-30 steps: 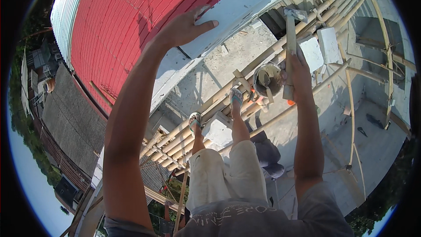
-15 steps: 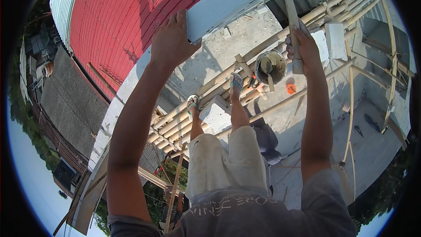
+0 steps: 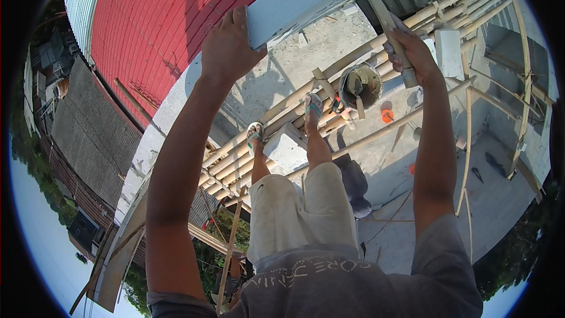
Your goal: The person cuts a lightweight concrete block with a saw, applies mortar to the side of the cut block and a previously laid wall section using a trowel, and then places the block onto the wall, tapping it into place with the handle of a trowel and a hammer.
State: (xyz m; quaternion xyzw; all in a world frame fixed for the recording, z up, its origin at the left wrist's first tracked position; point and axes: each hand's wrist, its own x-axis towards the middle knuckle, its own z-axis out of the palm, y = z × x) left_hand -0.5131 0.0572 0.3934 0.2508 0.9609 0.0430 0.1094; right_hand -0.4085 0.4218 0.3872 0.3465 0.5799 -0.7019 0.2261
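Up at the top, my left hand (image 3: 228,50) grips the left end of a long, pale grey-white block (image 3: 294,3), with the fingers along its end and the thumb by its lower corner. My right hand (image 3: 415,53) is closed around the lower part of the wooden handle of a hammer (image 3: 385,20). The dark metal head of the hammer is at the top, close to the right part of the block; whether they touch, I cannot tell.
I stand in sandals on bamboo poles (image 3: 235,168). A bucket of mortar (image 3: 369,85) with a trowel (image 3: 359,105) stands on the scaffold. White blocks (image 3: 450,53) lie to the right, another (image 3: 289,148) by my feet. A red roof (image 3: 141,41) slopes at upper left.
The hammer has swung up and left, its head nearer the block and its handle more tilted. My right hand has shifted slightly right. The left hand stays on the block.
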